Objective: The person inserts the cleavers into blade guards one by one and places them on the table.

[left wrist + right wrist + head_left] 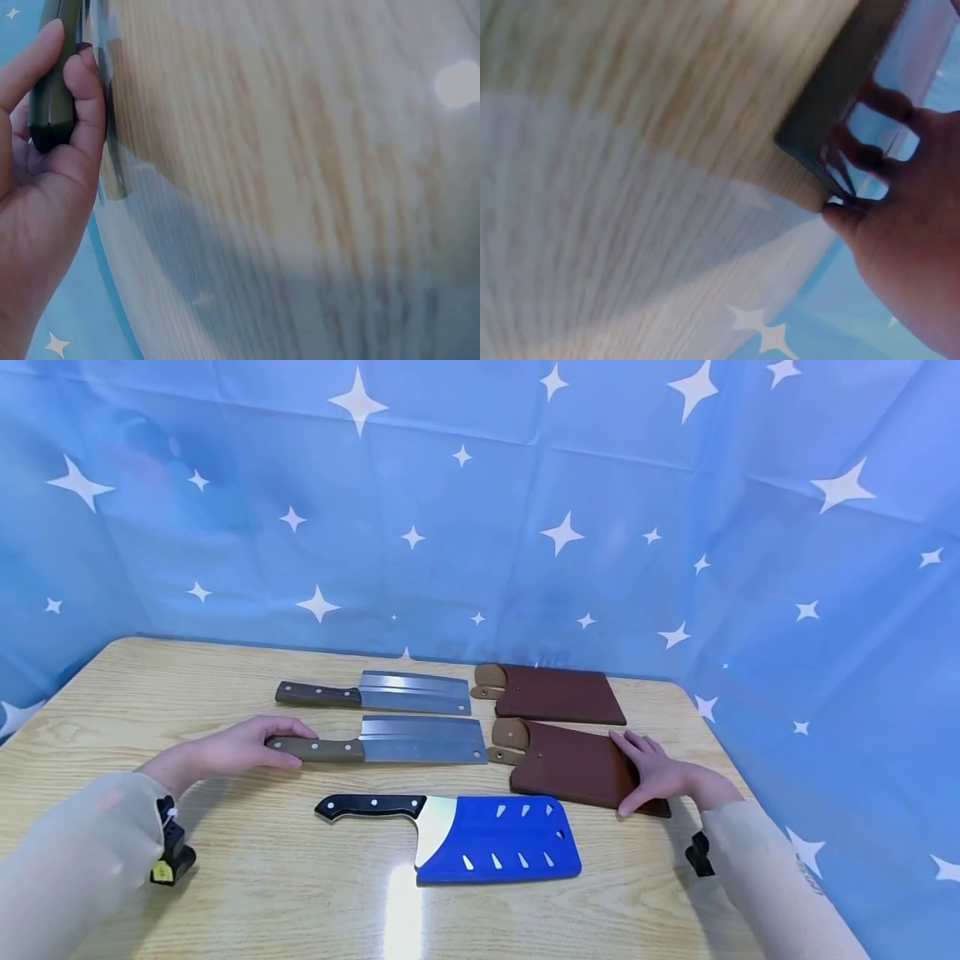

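My left hand (240, 747) grips the rear of the brown handle (52, 97) of a cleaver (420, 740), thumb on one side and fingers curled round the other. The cleaver lies level, its broad steel blade pointing right. The blade's front end comes right up to the strap of a dark brown leather knife sheath (570, 762). My right hand (660, 777) holds that sheath by its right end, the thumb at the near edge and the fingers spread across toward the far edge. In the right wrist view the fingertips meet the sheath's dark edge (832, 82).
Behind lie a second cleaver (412, 692) with a brown handle and a second brown sheath (562, 693). In front rests a black-handled cleaver (375, 805) with its blade in a blue plastic cover (502, 843). The wooden table (247, 893) meets a blue star-patterned cloth (480, 527) behind.
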Action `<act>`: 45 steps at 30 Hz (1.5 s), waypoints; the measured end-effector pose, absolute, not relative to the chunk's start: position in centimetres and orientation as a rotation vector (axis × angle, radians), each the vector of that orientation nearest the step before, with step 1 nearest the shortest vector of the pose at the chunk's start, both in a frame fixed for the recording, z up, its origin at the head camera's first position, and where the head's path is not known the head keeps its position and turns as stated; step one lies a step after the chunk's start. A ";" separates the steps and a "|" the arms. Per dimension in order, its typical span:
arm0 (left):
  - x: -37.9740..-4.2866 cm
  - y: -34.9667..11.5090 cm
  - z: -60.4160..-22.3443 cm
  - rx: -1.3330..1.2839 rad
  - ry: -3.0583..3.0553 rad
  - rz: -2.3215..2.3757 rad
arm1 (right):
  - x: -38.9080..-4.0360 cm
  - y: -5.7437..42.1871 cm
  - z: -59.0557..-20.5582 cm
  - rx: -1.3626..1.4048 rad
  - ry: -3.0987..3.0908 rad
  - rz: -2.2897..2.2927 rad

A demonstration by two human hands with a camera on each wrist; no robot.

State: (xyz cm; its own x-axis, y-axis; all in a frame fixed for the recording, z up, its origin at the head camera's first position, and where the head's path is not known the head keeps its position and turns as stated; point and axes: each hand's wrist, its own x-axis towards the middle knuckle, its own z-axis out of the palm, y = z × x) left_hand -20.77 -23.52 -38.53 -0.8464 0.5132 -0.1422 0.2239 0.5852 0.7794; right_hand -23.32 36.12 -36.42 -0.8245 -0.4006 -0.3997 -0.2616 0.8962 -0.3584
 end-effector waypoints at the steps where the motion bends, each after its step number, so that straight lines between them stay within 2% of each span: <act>1: -20.7 -23.5 -38.5 0.596 2.469 1.144 | -23.2 36.1 -36.3 -0.482 2.578 -0.387; 12: -20.8 -22.9 -38.8 0.478 2.425 1.184 | -22.2 36.3 -36.7 -0.572 2.669 -0.383; 24: -20.5 -23.2 -38.3 0.480 2.372 1.298 | -21.6 36.8 -37.2 -0.562 2.721 -0.436; 33: -20.6 -23.5 -36.3 0.404 2.448 1.300 | -21.4 36.2 -35.8 -0.575 2.727 -0.468; 45: -20.9 -22.6 -36.1 0.403 2.422 1.290 | -21.2 34.6 -34.1 -0.618 2.712 -0.474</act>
State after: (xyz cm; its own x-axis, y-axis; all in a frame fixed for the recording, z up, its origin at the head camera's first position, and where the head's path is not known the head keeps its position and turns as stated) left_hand -20.92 -22.64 -36.12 -0.8921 0.4126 -0.1840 0.0776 0.5413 0.8373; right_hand -21.21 34.56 -34.14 -0.8557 -0.4631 -0.2309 -0.3574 0.8516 -0.3834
